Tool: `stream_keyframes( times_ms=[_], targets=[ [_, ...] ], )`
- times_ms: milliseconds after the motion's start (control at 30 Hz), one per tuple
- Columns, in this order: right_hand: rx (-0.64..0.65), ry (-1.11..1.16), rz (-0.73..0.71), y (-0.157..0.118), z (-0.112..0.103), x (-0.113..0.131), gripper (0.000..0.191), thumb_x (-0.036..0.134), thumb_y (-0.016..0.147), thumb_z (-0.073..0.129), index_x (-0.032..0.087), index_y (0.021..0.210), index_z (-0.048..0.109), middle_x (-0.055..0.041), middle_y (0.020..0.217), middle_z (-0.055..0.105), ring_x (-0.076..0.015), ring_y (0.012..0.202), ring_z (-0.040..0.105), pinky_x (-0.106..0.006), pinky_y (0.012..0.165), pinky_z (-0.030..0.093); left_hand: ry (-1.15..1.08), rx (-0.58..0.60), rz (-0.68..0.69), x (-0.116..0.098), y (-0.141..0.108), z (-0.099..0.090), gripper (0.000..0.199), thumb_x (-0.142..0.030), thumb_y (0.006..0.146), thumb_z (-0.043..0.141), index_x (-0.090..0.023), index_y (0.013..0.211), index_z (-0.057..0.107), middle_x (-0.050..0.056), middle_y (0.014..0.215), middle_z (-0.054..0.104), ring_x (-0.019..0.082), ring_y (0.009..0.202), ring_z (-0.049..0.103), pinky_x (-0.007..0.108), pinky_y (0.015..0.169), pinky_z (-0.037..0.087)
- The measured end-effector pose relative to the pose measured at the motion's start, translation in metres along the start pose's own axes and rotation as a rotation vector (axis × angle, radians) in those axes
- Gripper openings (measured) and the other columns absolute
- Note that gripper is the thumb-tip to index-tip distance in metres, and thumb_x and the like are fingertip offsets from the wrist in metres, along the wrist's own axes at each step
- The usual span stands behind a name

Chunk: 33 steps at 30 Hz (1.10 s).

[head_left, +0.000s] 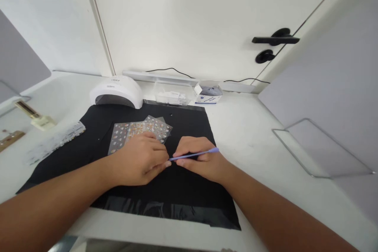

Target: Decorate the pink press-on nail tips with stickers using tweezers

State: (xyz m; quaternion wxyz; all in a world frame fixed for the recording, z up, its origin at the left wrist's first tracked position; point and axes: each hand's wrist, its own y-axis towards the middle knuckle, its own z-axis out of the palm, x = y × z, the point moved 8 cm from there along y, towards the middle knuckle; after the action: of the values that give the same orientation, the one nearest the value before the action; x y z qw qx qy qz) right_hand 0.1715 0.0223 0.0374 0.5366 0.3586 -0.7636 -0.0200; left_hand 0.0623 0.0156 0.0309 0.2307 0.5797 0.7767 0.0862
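Note:
Over the black mat [193, 122], my right hand [208, 161] is closed in a pinch around a thin purple stick [193, 154] with a wider flat end pointing right. The stick's left end reaches the fingertips of my left hand [141, 159], which is also closed. Whatever my left fingers grip is hidden or too small to name. Just behind my left hand, several clear sticker sheets [119, 134] with small white and orange shapes lie fanned and overlapping on the mat.
A white nail lamp [118, 88] stands at the mat's back left. Behind the mat are a clear plastic box [173, 93] and an alcohol pads box [208, 93]. At left lie a polish bottle [43, 122] and a clear pack [56, 141]. A wire stand [310, 175] is at right.

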Motion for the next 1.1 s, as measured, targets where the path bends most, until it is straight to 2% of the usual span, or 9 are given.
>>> stream_keyframes(
  times_ms=[433,1100],
  targets=[
    [0.013,0.002,0.0,-0.0002,0.0006,-0.0007,0.003,0.014,0.083,0.07,0.015,0.083,0.074,-0.003,0.071,0.067,-0.014,0.07,0.06,-0.027,0.066,0.049,0.012,0.029,-0.003,0.0011,0.001,0.0016,0.031,-0.025,0.097,0.04,-0.017,0.071,0.056,0.002,0.067,0.059,0.016,0.062,0.055,0.033,0.065,0.039],
    [-0.01,-0.004,-0.018,0.0001,-0.0005,-0.0008,0.007,0.016,0.085,0.069,0.016,0.086,0.075,-0.0037,0.071,0.069,-0.0148,0.069,0.061,-0.028,0.063,0.05,0.031,0.009,-0.001,0.0026,0.0008,-0.0004,0.031,-0.024,0.098,0.04,-0.016,0.074,0.058,0.001,0.069,0.064,0.015,0.063,0.059,0.033,0.066,0.04]
  ],
)
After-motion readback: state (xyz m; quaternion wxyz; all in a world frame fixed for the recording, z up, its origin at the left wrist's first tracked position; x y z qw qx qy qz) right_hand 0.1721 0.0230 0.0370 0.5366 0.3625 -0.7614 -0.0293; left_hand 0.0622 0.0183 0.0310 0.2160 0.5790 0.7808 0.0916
